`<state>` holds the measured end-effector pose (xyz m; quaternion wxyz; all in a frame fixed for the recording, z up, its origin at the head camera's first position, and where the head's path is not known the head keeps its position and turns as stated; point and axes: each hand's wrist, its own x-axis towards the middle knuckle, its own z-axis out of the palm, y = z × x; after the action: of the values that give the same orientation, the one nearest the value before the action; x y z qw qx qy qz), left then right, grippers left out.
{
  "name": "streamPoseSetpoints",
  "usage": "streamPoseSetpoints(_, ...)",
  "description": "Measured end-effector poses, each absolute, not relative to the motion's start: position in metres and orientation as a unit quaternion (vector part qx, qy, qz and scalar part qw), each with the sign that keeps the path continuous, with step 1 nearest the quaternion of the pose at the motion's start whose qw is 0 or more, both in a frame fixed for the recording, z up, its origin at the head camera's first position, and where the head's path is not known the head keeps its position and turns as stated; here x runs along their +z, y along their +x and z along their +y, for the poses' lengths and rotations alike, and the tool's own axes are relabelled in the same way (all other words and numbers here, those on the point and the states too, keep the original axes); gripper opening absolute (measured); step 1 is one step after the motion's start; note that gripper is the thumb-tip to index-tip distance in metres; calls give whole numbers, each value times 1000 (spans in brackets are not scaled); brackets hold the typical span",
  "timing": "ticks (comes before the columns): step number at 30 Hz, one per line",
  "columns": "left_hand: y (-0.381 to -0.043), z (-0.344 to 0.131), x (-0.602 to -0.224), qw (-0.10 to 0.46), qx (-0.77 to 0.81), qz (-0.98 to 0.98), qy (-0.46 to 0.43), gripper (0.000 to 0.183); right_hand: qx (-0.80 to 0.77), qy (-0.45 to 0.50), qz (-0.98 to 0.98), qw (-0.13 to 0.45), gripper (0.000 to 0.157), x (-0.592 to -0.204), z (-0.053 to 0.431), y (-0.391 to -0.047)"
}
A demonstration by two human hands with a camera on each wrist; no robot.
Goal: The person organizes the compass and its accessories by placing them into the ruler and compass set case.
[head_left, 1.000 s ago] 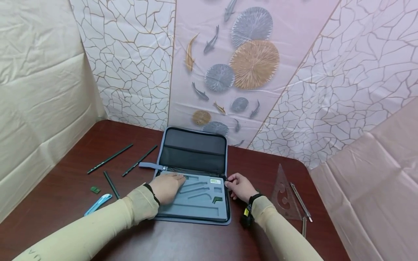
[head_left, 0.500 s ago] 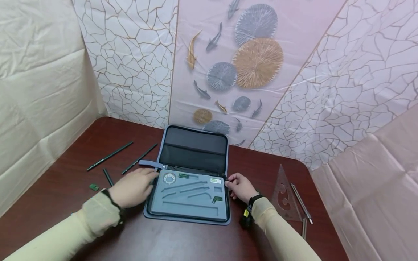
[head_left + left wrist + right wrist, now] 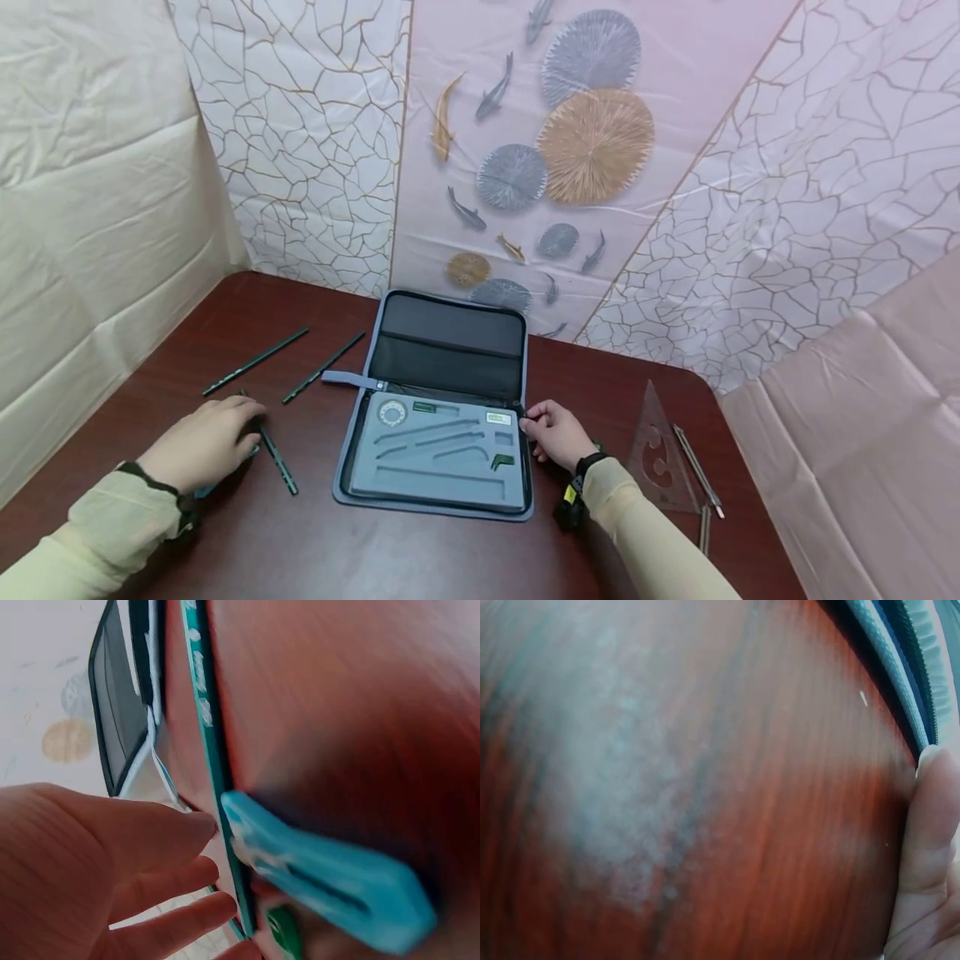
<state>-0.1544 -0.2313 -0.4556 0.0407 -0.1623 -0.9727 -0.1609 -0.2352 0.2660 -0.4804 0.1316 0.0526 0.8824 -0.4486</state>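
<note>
My left hand [image 3: 202, 442] is over the left of the table, thumb and fingers apart around a dark green pencil [image 3: 214, 761]. A light blue utility knife [image 3: 337, 881] and a small green object [image 3: 283, 930] lie beside it in the left wrist view; my hand mostly covers both in the head view. My right hand [image 3: 558, 433] pinches the right edge of an open blue-grey zip case [image 3: 450, 321]. Its grey foam insert [image 3: 367, 471] has shaped slots and holds a white ring-shaped dial [image 3: 392, 413], a dark green block [image 3: 423, 407] and a green angled piece [image 3: 502, 461].
Two more green pencils lie at the far left, one pencil [image 3: 255, 362] further out and the other pencil [image 3: 324, 367] near the case's strap [image 3: 348, 379]. A clear set square [image 3: 678, 493] and thin metallic tools [image 3: 699, 473] lie on the right.
My left hand has lifted off the foam insert, uncovering the dial, and moved left to the pencil and knife. The near pencil has shifted toward the front. My right hand stays at the case.
</note>
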Motion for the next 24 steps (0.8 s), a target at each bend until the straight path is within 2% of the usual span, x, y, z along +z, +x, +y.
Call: streamPoseSetpoints(24,-148,-248,-459,46,-134,-978,-151,19,-457,44,879,128,18,-482,268,-236)
